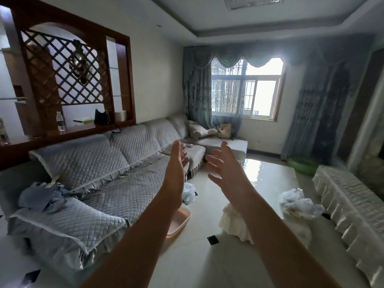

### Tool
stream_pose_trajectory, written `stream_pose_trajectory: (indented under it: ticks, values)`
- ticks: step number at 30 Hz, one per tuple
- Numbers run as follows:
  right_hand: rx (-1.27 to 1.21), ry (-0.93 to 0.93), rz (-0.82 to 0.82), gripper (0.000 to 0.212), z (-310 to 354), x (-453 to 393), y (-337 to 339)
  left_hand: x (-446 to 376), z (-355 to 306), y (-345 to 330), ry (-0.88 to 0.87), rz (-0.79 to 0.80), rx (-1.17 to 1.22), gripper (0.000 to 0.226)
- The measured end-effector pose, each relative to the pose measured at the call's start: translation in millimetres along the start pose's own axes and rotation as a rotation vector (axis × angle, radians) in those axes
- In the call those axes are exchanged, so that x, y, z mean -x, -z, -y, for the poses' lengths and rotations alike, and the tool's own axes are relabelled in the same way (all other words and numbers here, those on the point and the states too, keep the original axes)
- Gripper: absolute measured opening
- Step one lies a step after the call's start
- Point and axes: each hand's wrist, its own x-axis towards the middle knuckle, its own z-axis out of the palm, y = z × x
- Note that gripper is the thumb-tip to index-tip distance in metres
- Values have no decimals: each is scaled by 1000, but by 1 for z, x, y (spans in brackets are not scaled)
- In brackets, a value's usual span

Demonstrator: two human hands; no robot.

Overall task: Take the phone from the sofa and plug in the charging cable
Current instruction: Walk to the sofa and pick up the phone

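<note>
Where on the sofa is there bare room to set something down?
The middle seat of the sofa is bare, between the crumpled blue cloth and the corner section. The far end is crowded with cushions and a bag.

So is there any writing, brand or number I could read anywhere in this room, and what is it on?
None can be read.
Water bottle on the wooden ledge: it has a label, but it is too small and blurred to read.
Yellow-green pad beside the black handbag: no legible text.
Plastic bags on the floor: no print visible.
</note>
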Motion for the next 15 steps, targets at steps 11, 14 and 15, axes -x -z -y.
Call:
stream_pose_trajectory:
  ticks: [11, 14, 15]
  values:
    - [-39, -4, -30, 60, -14, -128, 14, -139, 39, -8, 39, 57, 8, 66]
    - [-77, -37, -21, 62, -25, -170, 27, -176, 61, -16, 58, 59, -12, 67]
    - [-78, -43, -14, 62, -28, -185, 32, -189, 67, -19, 65, 55, -16, 67]
